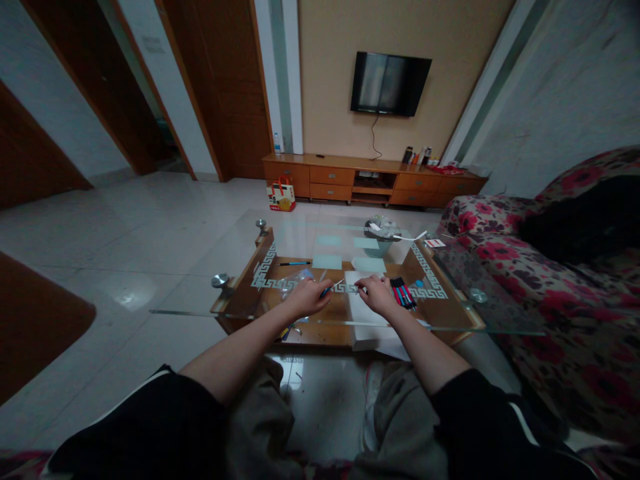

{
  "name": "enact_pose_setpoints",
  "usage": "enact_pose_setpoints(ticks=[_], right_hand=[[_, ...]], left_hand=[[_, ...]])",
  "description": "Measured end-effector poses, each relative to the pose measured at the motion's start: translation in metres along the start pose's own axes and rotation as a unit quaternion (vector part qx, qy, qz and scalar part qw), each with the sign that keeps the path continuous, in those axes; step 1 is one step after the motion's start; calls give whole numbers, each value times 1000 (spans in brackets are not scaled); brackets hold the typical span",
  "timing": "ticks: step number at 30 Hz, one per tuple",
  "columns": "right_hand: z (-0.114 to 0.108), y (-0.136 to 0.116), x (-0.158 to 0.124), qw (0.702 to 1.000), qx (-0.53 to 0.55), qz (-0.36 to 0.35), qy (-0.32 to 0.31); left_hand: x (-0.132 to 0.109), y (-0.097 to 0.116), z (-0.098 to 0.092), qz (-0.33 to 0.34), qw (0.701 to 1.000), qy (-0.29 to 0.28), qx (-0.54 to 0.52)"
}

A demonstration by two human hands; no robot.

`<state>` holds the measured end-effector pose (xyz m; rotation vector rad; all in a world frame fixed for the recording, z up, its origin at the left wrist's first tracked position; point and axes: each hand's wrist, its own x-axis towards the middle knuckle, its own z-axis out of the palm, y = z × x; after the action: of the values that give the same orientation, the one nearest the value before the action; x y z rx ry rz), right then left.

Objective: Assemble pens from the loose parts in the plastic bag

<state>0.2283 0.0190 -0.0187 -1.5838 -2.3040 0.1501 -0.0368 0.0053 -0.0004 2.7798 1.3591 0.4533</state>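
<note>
Above the glass coffee table (pixel 235 312), my left hand (pixel 309 297) is closed around a slim blue pen (pixel 327 291), whose thin pale end points right. A short gap away, my right hand (pixel 377 295) has its fingertips pinched together. Whatever is between them is too small to make out. Just right of that hand lies a row of several pens (pixel 404 294) in red, blue and black. A clear plastic bag (pixel 293 283) rests beside my left hand, and one blue-and-black pen (pixel 295 264) lies farther back.
Pale rectangular pieces (pixel 327 262) lie toward the table's middle. Something white and box-like (pixel 360 317) is under my right hand. A wastebasket (pixel 379 247) stands beyond the table, a flowered sofa (pixel 565 320) to the right. A TV cabinet (pixel 330 177) and a shopping bag (pixel 281 196) are by the far wall.
</note>
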Motion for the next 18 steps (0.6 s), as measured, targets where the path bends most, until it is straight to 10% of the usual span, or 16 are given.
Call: enact_pose_setpoints(ticks=[9, 18], right_hand=[[-14, -17, 2, 982, 136, -63, 116], [-23, -39, -1, 980, 172, -94, 16]], left_hand=[[2, -3, 3, 35, 999, -17, -5], [1, 1, 2, 66, 997, -28, -5]])
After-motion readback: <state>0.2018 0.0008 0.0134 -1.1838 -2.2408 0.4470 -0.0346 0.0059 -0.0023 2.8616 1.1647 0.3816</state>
